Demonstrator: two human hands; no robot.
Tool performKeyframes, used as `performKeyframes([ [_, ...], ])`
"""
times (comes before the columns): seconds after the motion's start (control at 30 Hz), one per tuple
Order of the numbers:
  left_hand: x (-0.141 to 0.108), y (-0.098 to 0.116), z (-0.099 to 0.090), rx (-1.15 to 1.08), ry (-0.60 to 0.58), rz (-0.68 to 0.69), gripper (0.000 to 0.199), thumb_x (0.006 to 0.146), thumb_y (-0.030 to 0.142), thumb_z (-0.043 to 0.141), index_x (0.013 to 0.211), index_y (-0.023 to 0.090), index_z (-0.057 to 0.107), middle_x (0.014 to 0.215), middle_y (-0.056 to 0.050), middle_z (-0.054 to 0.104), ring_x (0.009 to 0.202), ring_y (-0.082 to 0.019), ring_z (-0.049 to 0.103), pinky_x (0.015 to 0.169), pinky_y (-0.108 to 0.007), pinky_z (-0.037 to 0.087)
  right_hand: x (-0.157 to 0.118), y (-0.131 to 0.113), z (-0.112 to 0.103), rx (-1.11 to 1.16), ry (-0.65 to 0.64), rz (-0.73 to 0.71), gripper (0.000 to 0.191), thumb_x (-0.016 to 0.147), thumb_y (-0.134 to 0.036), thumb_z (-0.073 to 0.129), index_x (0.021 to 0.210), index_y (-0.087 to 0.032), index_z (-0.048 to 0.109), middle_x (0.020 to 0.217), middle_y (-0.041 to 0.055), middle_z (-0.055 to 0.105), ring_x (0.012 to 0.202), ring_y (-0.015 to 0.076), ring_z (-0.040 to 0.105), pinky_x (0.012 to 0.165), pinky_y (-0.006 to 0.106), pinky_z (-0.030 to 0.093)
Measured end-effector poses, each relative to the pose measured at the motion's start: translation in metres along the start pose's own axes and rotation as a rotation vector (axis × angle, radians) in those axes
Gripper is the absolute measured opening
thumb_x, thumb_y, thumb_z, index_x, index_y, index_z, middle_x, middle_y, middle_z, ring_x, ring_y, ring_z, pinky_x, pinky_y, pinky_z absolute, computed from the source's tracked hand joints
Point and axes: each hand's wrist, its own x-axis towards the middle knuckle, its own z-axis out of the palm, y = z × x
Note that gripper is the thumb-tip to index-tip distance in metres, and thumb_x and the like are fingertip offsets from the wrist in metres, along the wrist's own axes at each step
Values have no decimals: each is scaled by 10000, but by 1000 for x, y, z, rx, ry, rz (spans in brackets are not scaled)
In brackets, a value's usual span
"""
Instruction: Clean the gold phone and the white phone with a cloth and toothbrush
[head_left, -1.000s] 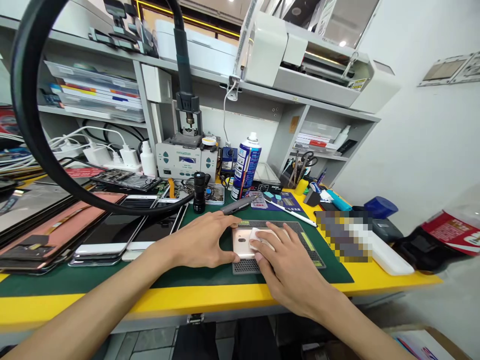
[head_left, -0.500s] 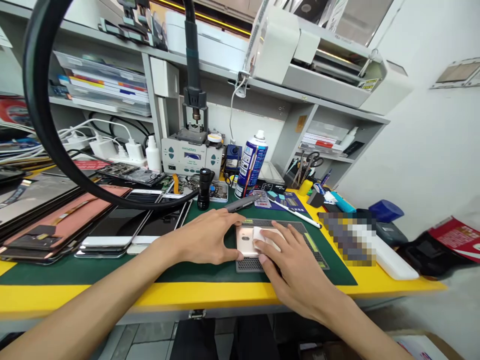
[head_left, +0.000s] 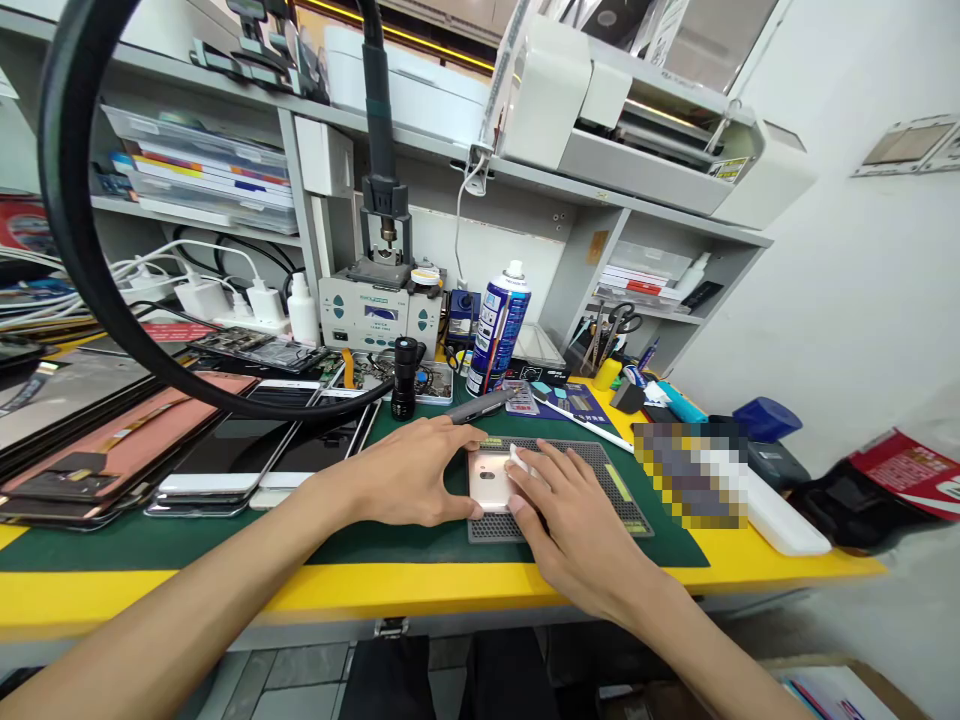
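A gold phone [head_left: 489, 486] lies back side up on a grey perforated pad [head_left: 495, 528] over the green mat [head_left: 375, 545]. My left hand [head_left: 420, 475] grips the phone's left end, with thumb and fingers on opposite edges. Bent over the phone's back, my right hand [head_left: 574, 515] presses a small white wipe [head_left: 519, 458] between its fingers and the surface. Much of the phone's right part is hidden under that hand. Behind my left hand lies a grey pen-like tool [head_left: 480, 405].
A blue spray can [head_left: 498, 330] and a black flashlight [head_left: 404, 378] stand behind the pad. Several phones and screens [head_left: 217, 450] lie at left. A thick black cable [head_left: 56, 200] loops across the upper left. A white brush [head_left: 585, 422] lies behind the pad.
My right hand has shifted slightly over the phone's back with the wipe, now showing less of it. My left hand keeps its hold. The whole view has moved a little.
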Motion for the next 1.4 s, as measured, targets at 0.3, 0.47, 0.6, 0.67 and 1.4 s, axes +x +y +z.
performKeyframes([
  [0.3,0,-2,1,-7,12,2,747,752,582,665,1386,222,504,1278,-95,628,1181,-328,575,961,-387,461,-13,-6,-5,-37,43,-34,356,1010,-305,417,1322,-262,584,1405,48,581,1373,320,424,1141,613,281],
  [0.47,0,-3,2,4,6,-6,794,738,616,664,1401,215,494,1234,-102,636,1126,-325,599,908,-383,484,-29,1,-5,-73,19,-63,414,1008,-292,422,1410,-215,488,1469,61,516,1379,282,424,1173,572,269],
  [0.6,0,-4,2,14,7,-11,810,741,625,655,1420,221,474,1290,-111,614,1161,-338,586,911,-386,483,-32,4,-5,-68,9,-85,445,1007,-296,425,1437,-183,446,1508,68,469,1415,274,374,1177,547,285],
  [0.67,0,-5,2,16,8,-16,812,738,626,656,1419,223,476,1287,-113,616,1154,-341,591,902,-384,486,-29,3,-4,-82,12,-113,437,1004,-287,427,1430,-200,465,1513,57,464,1426,285,354,1180,558,269],
  [1.4,0,-5,2,-7,20,30,781,751,609,662,1397,206,490,1295,-93,634,1188,-319,568,949,-366,458,-6,-9,-9,-21,54,-34,341,973,-213,418,1257,-216,605,1383,97,556,1404,326,358,1132,575,314],
])
